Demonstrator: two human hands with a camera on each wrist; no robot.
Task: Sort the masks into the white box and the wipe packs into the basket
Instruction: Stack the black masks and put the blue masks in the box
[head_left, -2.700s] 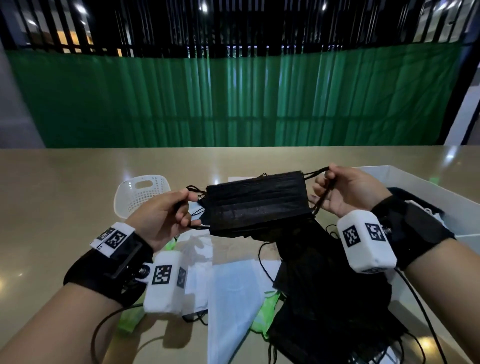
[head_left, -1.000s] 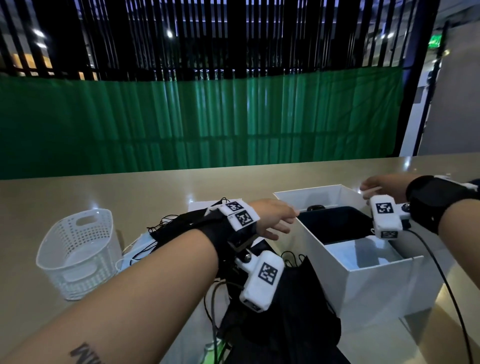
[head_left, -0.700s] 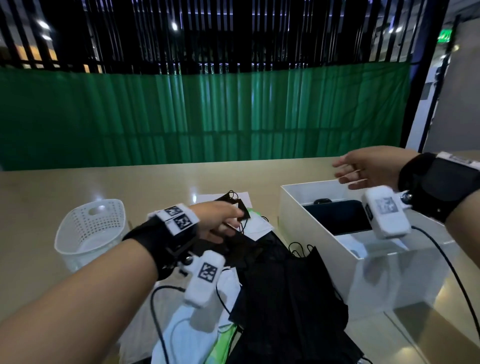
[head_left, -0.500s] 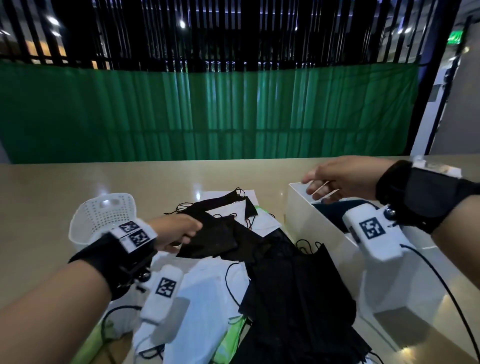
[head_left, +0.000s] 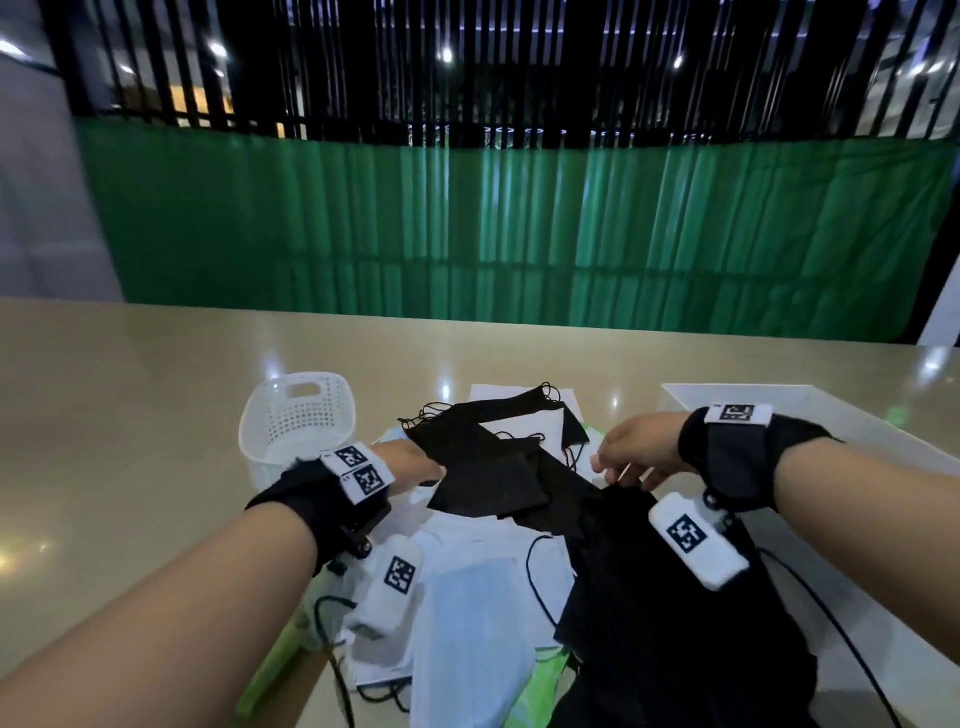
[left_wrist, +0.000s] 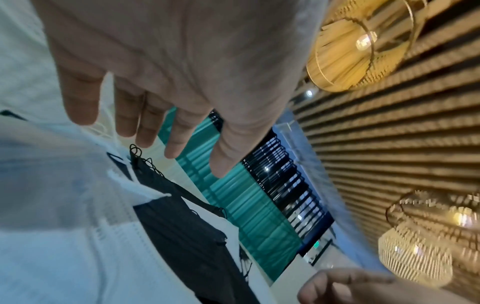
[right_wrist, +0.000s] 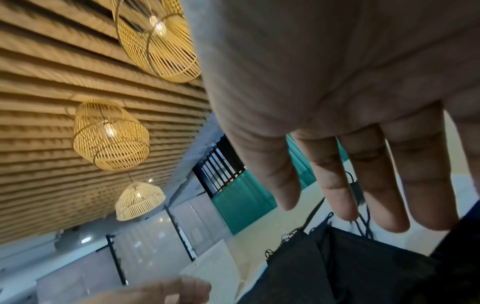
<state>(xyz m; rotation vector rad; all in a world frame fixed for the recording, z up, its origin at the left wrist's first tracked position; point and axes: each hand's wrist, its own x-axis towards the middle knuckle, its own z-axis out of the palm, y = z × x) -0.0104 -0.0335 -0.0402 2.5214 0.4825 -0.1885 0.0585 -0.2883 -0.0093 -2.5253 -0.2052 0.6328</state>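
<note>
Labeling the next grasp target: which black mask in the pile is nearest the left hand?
The flat black mask mid-pile, its left corner at the left hand fingertips; the other black masks lie farther back or by the right hand.

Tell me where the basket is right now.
In the head view, the white basket stands on the table at the left, just beyond the left hand, beside the mask pile.

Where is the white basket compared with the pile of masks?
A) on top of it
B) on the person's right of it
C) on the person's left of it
C: in the head view the basket stands left of the black masks, beyond the left hand.
</note>
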